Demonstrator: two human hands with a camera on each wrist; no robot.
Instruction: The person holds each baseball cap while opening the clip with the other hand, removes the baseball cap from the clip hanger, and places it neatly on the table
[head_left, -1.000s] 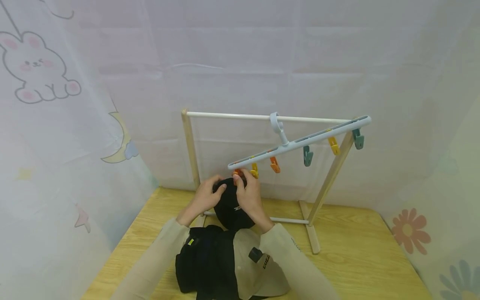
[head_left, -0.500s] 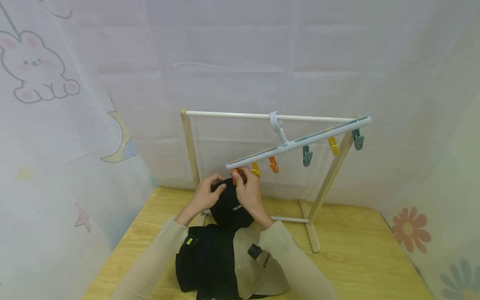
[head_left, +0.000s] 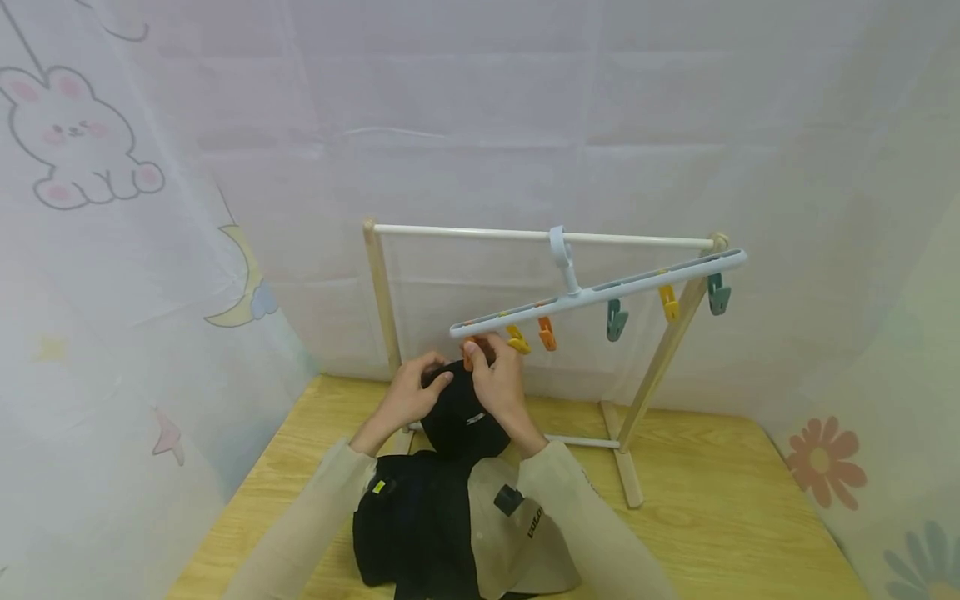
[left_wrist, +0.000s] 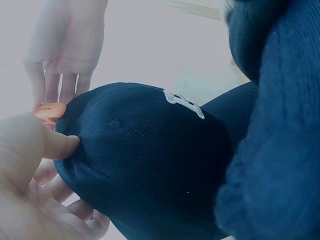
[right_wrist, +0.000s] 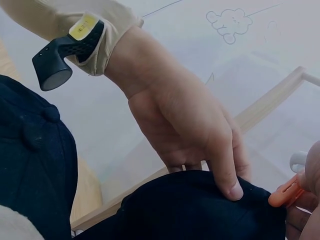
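A black cap (head_left: 454, 425) with a small white mark hangs between the two hands, below the low left end of a pale blue clip hanger (head_left: 592, 296). My left hand (head_left: 408, 392) pinches the cap's edge, thumb on the near side and fingers behind it. My right hand (head_left: 501, 385) pinches an orange clip (right_wrist: 287, 192) at the same edge. In the left wrist view the orange clip (left_wrist: 52, 111) meets the cloth; whether its jaws grip the fabric cannot be told. A yellow clip (head_left: 517, 339) hangs just beside the right fingers.
The hanger hooks over a white rod (head_left: 465, 232) on a wooden stand (head_left: 667, 350). More clips, including a green clip (head_left: 617, 321), hang along it. Black caps (head_left: 420, 521) and a beige cap (head_left: 510, 529) lie heaped on the wooden table (head_left: 720, 500), close to the forearms.
The hanger's right end has dropped a little and its hook has shifted slightly right. The yellow clip beside my right hand leans more. Both hands keep their holds almost in place.
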